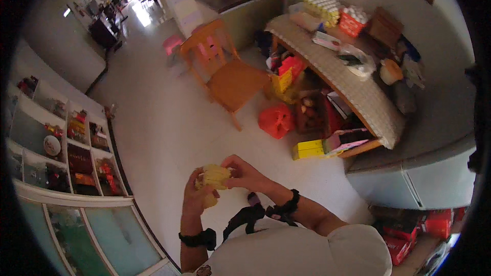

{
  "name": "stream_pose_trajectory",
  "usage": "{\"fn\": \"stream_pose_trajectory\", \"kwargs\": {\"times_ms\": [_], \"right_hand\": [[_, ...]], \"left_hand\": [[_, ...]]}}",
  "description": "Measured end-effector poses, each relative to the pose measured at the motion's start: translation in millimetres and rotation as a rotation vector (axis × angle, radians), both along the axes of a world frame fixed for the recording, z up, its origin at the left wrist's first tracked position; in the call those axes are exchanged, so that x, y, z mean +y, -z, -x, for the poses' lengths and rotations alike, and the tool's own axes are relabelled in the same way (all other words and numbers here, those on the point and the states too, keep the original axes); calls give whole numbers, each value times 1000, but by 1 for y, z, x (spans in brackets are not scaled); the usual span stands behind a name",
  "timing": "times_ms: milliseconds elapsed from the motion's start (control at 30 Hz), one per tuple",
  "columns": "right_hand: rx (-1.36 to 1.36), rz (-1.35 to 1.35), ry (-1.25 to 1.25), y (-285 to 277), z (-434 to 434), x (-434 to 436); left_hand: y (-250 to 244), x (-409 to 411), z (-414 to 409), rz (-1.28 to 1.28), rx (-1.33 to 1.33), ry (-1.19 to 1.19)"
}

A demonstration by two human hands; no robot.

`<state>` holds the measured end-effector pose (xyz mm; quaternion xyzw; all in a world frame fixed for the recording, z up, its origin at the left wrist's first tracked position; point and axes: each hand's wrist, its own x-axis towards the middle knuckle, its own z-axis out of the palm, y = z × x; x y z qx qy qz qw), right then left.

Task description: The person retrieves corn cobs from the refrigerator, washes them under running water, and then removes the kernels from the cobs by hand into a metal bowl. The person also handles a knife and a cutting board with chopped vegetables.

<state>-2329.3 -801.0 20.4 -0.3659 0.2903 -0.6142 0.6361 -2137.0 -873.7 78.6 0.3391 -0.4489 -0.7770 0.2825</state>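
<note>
A pale yellow, lumpy item [215, 176] is held between my two hands, in front of my body; what it is I cannot tell, perhaps peeled fruit or a bunched cloth. My left hand [195, 193] grips it from the left and below, with a rounded yellow part showing under the fingers. From the right, my right hand [241, 174] closes its fingertips on the item's upper right edge. Both wrists wear dark bands.
A wooden chair [238, 80] stands ahead. Right of it is a cloth-covered table [314, 55] with egg trays [322, 7]; a red plastic bag [276, 120] and a yellow box [308, 149] lie on the floor. A shelving cabinet [76, 199] stands left, a white appliance [418, 186] right.
</note>
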Motion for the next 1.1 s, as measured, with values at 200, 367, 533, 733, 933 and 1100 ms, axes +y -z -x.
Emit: {"fn": "stream_pose_trajectory", "kwargs": {"times_ms": [200,367,533,733,933,1100], "right_hand": [[114,-39,-145,-42,-23,-154],[392,-216,49,-3,3,-315],[265,-211,-104,-11,6,-482],[228,-127,-287,-32,-36,-678],[36,-217,-231,-29,-22,-867],[-77,-360,41,-11,29,-996]], "left_hand": [[-19,-116,-45,-42,-3,-225],[-4,-241,-70,70,25,-324],[-23,-369,-95,110,-20,-431],[-39,-510,-124,247,-119,-668],[-33,-684,-145,262,-98,-778],[-45,-873,-138,235,-113,-456]]}}
